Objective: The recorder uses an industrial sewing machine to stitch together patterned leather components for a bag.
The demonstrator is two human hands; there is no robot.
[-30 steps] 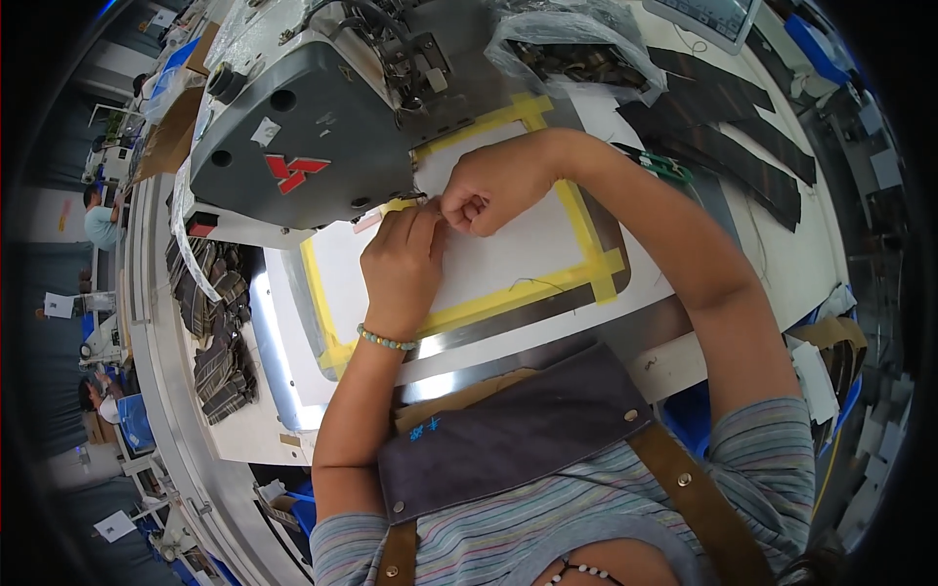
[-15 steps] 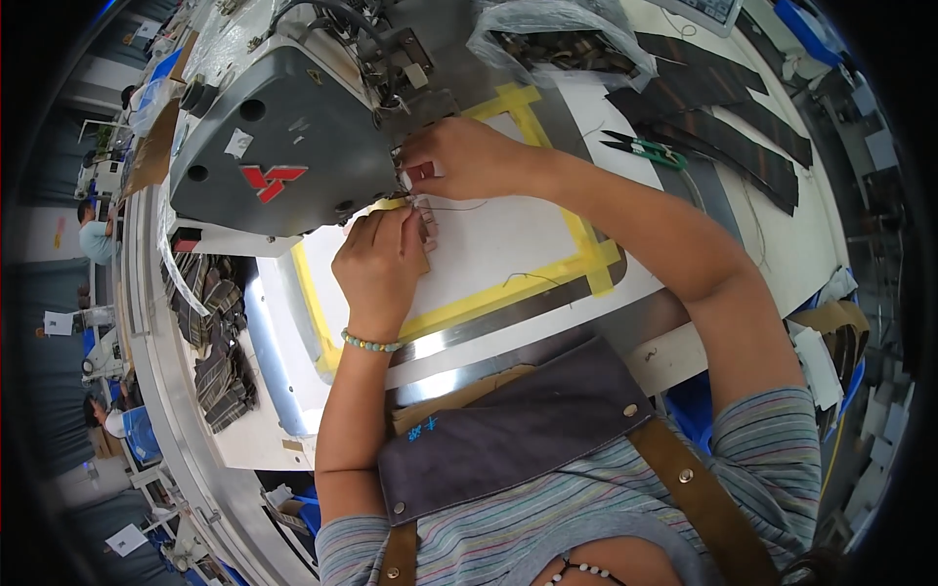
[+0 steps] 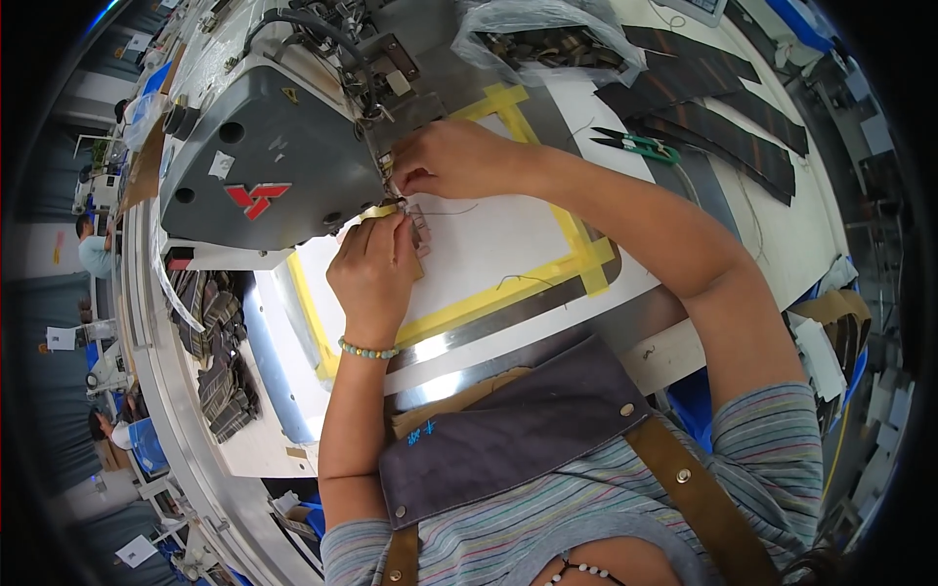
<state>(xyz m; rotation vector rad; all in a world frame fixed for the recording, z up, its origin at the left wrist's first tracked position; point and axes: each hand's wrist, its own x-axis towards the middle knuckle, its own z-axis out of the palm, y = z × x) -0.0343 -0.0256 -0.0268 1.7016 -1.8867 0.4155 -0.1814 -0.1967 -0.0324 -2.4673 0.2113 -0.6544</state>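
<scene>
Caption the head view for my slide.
Left hand and right hand beside the grey sewing machine, over a yellow-taped white sheet.

Our left forearm [image 3: 354,415] rises almost straight from the lower part of the view, its wrist [image 3: 371,330] nearly in line with it. Our left hand [image 3: 369,273] shows its back, fingers close together and bent forward at the tips. Our right arm bends sharply at the elbow [image 3: 718,285], and the right forearm [image 3: 616,205] slants up and leftward. Our right hand [image 3: 445,161] sits farther out than the left, its fingers curled inward. The two sets of fingertips are near each other; whether they grip anything is hidden.
</scene>
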